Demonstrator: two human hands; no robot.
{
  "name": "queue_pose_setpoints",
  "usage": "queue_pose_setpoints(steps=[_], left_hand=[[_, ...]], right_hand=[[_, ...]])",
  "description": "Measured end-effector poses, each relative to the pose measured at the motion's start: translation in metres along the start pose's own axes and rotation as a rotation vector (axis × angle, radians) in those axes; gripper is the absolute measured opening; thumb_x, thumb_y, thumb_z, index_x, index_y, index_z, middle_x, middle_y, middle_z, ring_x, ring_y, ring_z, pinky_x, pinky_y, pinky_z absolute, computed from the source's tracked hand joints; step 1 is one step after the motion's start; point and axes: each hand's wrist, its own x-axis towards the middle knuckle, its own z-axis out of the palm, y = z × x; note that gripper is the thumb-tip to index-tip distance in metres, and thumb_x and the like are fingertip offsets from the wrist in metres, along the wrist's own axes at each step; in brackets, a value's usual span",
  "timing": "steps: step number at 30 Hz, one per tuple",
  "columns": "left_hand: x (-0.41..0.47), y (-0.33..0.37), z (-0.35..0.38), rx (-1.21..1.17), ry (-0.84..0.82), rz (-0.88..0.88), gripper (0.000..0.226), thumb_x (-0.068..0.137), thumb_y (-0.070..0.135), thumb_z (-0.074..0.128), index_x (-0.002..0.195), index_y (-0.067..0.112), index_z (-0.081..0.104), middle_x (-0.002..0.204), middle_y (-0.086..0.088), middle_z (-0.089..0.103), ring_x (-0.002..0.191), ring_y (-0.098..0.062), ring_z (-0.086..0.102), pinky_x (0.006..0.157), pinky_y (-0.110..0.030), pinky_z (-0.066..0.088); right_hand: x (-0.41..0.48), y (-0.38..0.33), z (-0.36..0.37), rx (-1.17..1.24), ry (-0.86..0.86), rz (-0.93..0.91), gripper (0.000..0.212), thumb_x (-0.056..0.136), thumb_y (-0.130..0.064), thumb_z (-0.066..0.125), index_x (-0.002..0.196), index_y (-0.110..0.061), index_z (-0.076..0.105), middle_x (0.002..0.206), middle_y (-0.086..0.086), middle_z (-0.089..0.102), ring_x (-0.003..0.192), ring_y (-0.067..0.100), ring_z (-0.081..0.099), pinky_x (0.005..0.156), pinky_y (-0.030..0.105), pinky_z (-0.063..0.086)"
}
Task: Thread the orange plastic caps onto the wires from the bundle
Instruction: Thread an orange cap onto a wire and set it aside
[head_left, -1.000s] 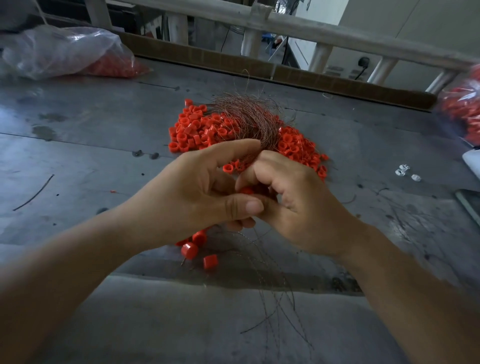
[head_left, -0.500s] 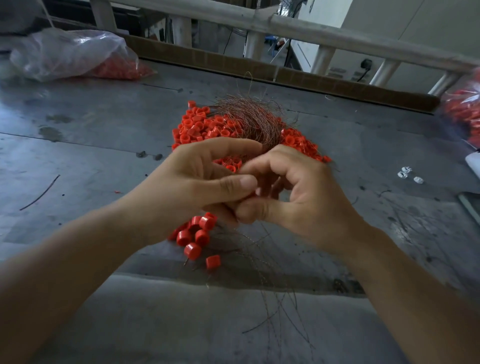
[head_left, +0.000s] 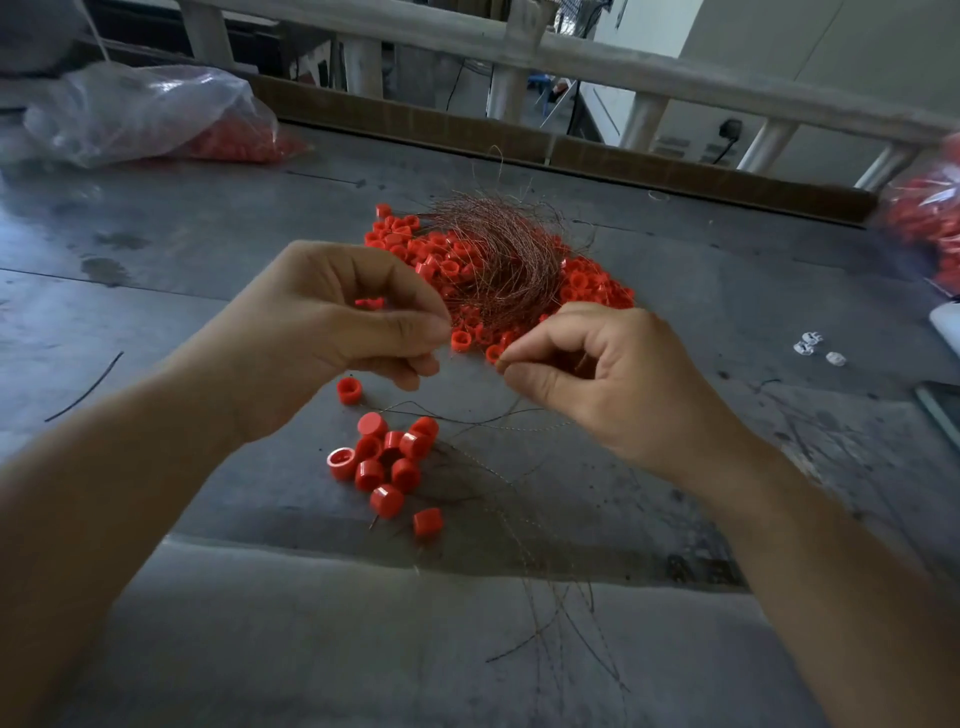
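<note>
Left hand (head_left: 332, 338): narrow grip, fingers curled round a small orange plastic cap (head_left: 370, 302).
Between: the cap lies left of the wire tip, with the hands level and apart.
Right hand (head_left: 613, 379): pinches a thin copper wire (head_left: 514, 404) (barely visible), nearer the tangled copper-wire bundle (head_left: 498, 254).

Bare worktop (head_left: 156, 322) lies open on the left and towards the right. In the middle a heap of caps (head_left: 447, 260) under tangled wires (head_left: 498, 249) blocks passage. A small cap cluster (head_left: 384, 462) and loose strands (head_left: 550, 613) clutter the near side; bags (head_left: 140, 114) fill the far corners.
</note>
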Motion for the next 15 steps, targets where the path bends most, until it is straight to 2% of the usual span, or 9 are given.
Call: queue_pose_setpoints(steps=[3, 5, 7, 9, 11, 12, 15], left_hand=[[0.002, -0.004, -0.004, 0.319, 0.015, -0.025, 0.022, 0.049, 0.025, 0.075, 0.07, 0.021, 0.071, 0.067, 0.001, 0.07, 0.059, -0.016, 0.066, 0.058, -0.023, 0.056], [0.002, -0.005, -0.005, 0.399, -0.041, -0.087, 0.016, 0.057, 0.021, 0.077, 0.071, 0.027, 0.072, 0.066, 0.003, 0.07, 0.058, -0.01, 0.065, 0.059, -0.019, 0.055], [0.002, -0.005, -0.005, 0.414, -0.056, -0.125, 0.018, 0.051, 0.043, 0.072, 0.066, 0.032, 0.072, 0.062, 0.006, 0.069, 0.054, 0.002, 0.06, 0.054, -0.012, 0.048], [0.004, -0.006, -0.006, 0.422, 0.072, -0.133, 0.027, 0.048, 0.053, 0.067, 0.064, 0.032, 0.072, 0.061, 0.009, 0.068, 0.052, 0.007, 0.056, 0.055, -0.015, 0.043], [0.01, -0.012, -0.011, 0.481, 0.258, -0.126, 0.012, 0.065, 0.037, 0.073, 0.06, 0.026, 0.07, 0.057, 0.012, 0.065, 0.051, 0.006, 0.055, 0.056, -0.018, 0.038], [0.013, -0.016, -0.014, 0.548, 0.347, -0.109, 0.014, 0.072, 0.026, 0.073, 0.06, 0.026, 0.067, 0.056, 0.011, 0.064, 0.053, 0.003, 0.055, 0.056, -0.018, 0.037], [0.02, -0.025, -0.018, 0.694, 0.494, -0.073, 0.011, 0.077, 0.012, 0.071, 0.081, 0.022, 0.068, 0.072, 0.007, 0.061, 0.066, -0.01, 0.055, 0.067, -0.023, 0.039]], right_hand=[[-0.001, 0.001, 0.006, -0.075, -0.078, 0.027, 0.006, 0.075, -0.017, 0.072, 0.081, -0.017, 0.071, 0.071, -0.017, 0.056, 0.073, -0.002, 0.056, 0.066, 0.006, 0.043], [-0.001, 0.002, 0.011, -0.137, -0.164, 0.036, 0.009, 0.076, -0.018, 0.072, 0.085, -0.017, 0.072, 0.073, -0.018, 0.055, 0.071, -0.001, 0.056, 0.068, 0.004, 0.042], [0.0, 0.003, 0.014, -0.203, -0.238, 0.031, 0.011, 0.077, -0.021, 0.072, 0.087, -0.018, 0.072, 0.071, -0.021, 0.053, 0.068, -0.008, 0.053, 0.067, 0.001, 0.039], [0.0, 0.004, 0.015, -0.237, -0.269, 0.033, 0.011, 0.077, -0.024, 0.072, 0.087, -0.02, 0.072, 0.069, -0.023, 0.051, 0.068, -0.015, 0.05, 0.064, -0.002, 0.036], [-0.001, 0.005, 0.013, -0.228, -0.276, 0.046, 0.011, 0.077, -0.028, 0.071, 0.085, -0.02, 0.071, 0.068, -0.022, 0.053, 0.072, -0.016, 0.05, 0.064, -0.002, 0.036], [-0.001, 0.005, 0.012, -0.207, -0.274, 0.055, 0.012, 0.077, -0.031, 0.07, 0.084, -0.02, 0.07, 0.069, -0.02, 0.055, 0.073, -0.015, 0.051, 0.064, 0.0, 0.037], [-0.001, 0.004, 0.007, -0.131, -0.216, 0.061, 0.028, 0.072, -0.047, 0.063, 0.08, -0.021, 0.069, 0.071, -0.014, 0.06, 0.074, -0.006, 0.055, 0.064, 0.006, 0.042]])
